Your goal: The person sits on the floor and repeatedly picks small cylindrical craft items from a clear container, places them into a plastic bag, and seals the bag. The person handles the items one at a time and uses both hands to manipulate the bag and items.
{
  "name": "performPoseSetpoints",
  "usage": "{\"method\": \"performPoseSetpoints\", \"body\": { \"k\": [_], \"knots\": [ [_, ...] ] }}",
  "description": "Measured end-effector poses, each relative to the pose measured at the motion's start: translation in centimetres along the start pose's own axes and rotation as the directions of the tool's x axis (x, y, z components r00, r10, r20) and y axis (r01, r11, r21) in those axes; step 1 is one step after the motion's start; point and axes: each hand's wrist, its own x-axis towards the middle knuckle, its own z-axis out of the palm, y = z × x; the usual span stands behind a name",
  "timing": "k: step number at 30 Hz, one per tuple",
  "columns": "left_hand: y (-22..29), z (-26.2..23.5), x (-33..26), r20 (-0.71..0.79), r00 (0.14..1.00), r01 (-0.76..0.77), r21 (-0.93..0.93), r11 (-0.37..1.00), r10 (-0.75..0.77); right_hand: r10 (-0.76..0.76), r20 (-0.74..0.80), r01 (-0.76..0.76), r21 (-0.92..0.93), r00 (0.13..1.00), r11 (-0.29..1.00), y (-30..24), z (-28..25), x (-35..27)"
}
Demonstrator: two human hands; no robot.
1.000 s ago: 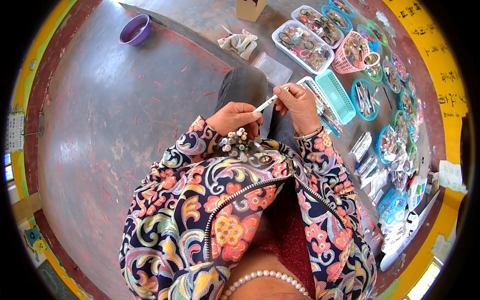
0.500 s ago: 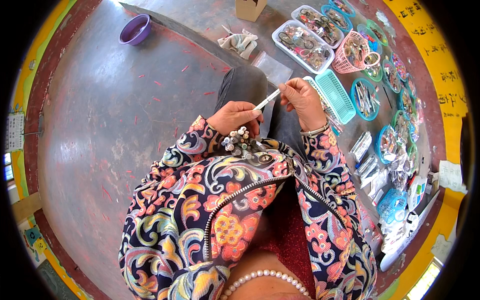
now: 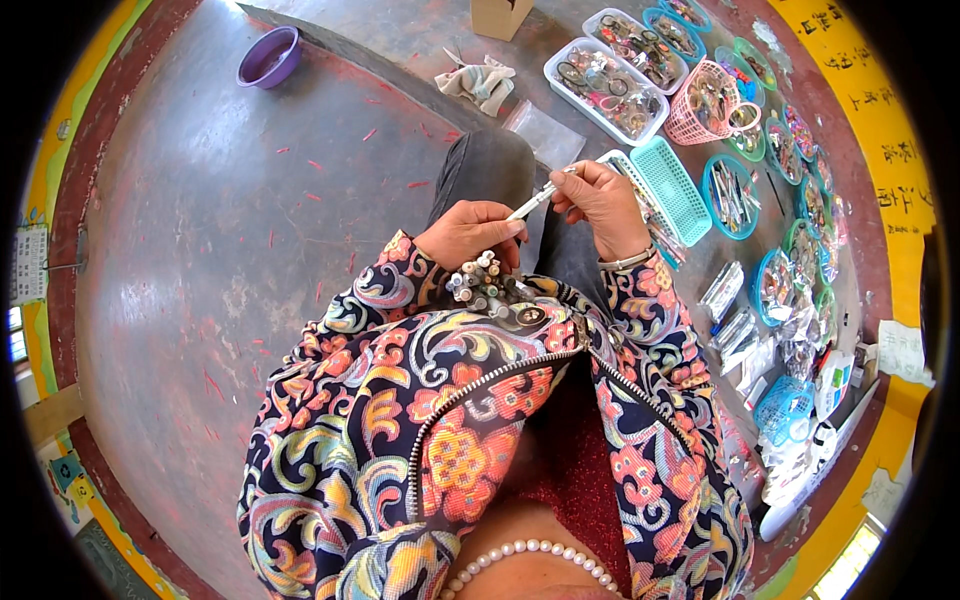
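A slim white pen (image 3: 532, 203) slants up to the right between my two hands. My left hand (image 3: 472, 233) pinches its lower end, and the fingers of my right hand (image 3: 603, 207) close on its upper end. Just below my left hand, a bundle of pens (image 3: 484, 283) with round ends toward me rests at my lap, partly hidden by the hand and the patterned jacket. To the right of my right hand, a turquoise slotted basket (image 3: 672, 190) stands against a white tray (image 3: 615, 158) holding more pens.
Several round baskets crowd the floor at right, among them a blue one with pens (image 3: 731, 197). Beyond are a pink basket (image 3: 697, 101) and a white bin of assorted small items (image 3: 608, 92). A plastic bag (image 3: 545, 134), a cloth (image 3: 478, 84) and a purple basin (image 3: 270, 58) lie farther off.
My right hand has shifted slightly, its fingers now bent more over the upper end of the pen. My left hand stays almost where it was.
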Motion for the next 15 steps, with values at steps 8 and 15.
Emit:
{"method": "performPoseSetpoints", "body": {
  "k": [8, 15],
  "knots": [
    [0.01, 0.00, -0.09, 0.007, 1.000, 0.003, 0.000, 1.000, -0.003, -0.016, 0.140, -0.004, 0.140, 0.990, 0.990, 0.35, -0.73, 0.26],
    [0.20, 0.17, -0.04, 0.001, 1.000, 0.009, -0.040, 0.999, -0.009, 0.039, 0.040, -0.047, 0.221, 0.998, 0.974, 0.38, -0.39, 0.17]
  ]
}}
